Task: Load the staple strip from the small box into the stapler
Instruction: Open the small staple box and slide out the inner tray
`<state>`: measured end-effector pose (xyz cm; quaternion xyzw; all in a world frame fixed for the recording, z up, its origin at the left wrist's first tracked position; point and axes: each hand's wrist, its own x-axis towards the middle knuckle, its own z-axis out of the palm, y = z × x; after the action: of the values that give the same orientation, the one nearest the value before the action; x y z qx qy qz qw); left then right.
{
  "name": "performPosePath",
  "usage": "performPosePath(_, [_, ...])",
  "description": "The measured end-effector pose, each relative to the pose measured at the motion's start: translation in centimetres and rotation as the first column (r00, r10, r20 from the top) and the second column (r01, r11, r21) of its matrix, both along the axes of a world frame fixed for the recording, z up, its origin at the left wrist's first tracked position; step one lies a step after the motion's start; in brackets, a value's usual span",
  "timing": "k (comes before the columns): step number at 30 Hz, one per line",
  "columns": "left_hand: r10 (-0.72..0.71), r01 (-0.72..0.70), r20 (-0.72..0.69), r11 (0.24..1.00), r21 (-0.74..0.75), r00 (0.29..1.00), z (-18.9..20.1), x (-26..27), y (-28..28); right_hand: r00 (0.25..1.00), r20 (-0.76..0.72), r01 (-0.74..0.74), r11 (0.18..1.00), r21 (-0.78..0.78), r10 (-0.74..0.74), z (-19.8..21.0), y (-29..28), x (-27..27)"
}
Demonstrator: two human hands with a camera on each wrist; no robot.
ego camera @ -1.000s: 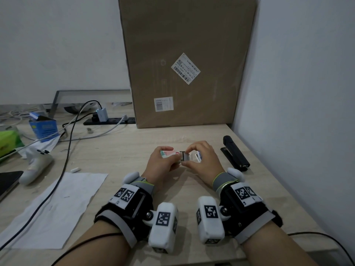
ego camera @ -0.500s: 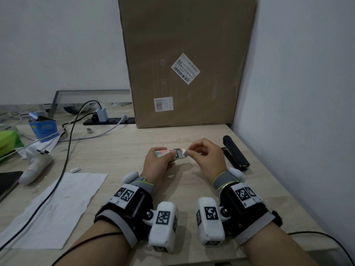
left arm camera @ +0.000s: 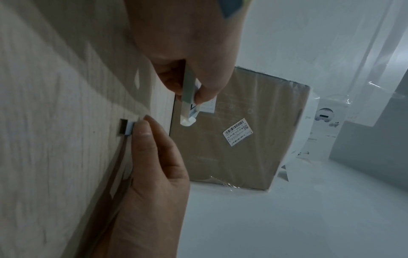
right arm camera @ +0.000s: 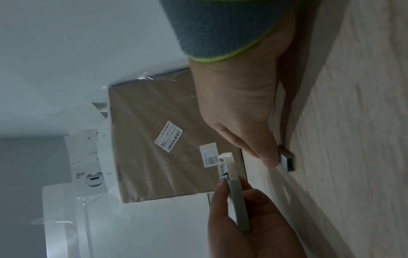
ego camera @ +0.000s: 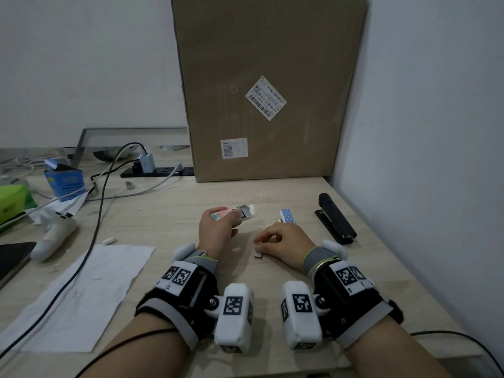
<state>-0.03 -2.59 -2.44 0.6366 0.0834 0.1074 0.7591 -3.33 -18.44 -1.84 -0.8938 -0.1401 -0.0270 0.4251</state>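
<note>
**Colours on our pale wood-grain surface**

We see a black stapler near the right edge, a blue piece with white dots beside it, and a pink, green and white small box. The staple strip is grey metal. Our wristbands are grey edged in lime. The cardboard box at the far edge is brown with white labels.

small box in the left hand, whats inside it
The small box is open at its end, where grey staples show. The left hand and sleeve cover the rest inside.
</note>
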Motion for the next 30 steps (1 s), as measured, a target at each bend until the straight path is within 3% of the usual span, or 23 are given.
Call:
performPosePath(5, [-0.081,0.081,0.008,0.995,0.055,0.997,0.2,-0.5,-0.4,0.936,0.327,0.086,0.986,0.146,-0.13,0.9,0.1,-0.1])
performPosePath(8, [-0.161,0.159,0.012,0.982,0.101,0.987,0.4,-1.0,-1.0,0.891,0.409,0.123,0.971,0.204,-0.199,1.2,0.0,0.0])
performPosePath(15, [-0.229,0.227,0.008,0.968,0.106,0.973,0.5,-1.5,-1.4,0.893,0.349,0.246,0.958,0.148,-0.283,0.4,-0.4,0.8])
performPosePath(24, [-0.254,0.25,0.015,0.958,0.141,0.967,0.4,-1.3,-1.3,0.917,0.249,0.265,0.943,0.201,-0.311,0.2,-0.5,0.8])
performPosePath(27, [-0.22,0.217,0.013,0.97,0.113,0.975,0.3,-1.2,-1.3,0.902,0.275,0.268,0.931,0.249,-0.333,0.5,-0.4,0.6])
performPosePath(30, [-0.111,0.111,0.004,0.992,0.059,0.994,0.2,-0.8,-0.9,0.84,0.353,0.297,0.894,0.337,-0.412,0.9,-0.6,0.6])
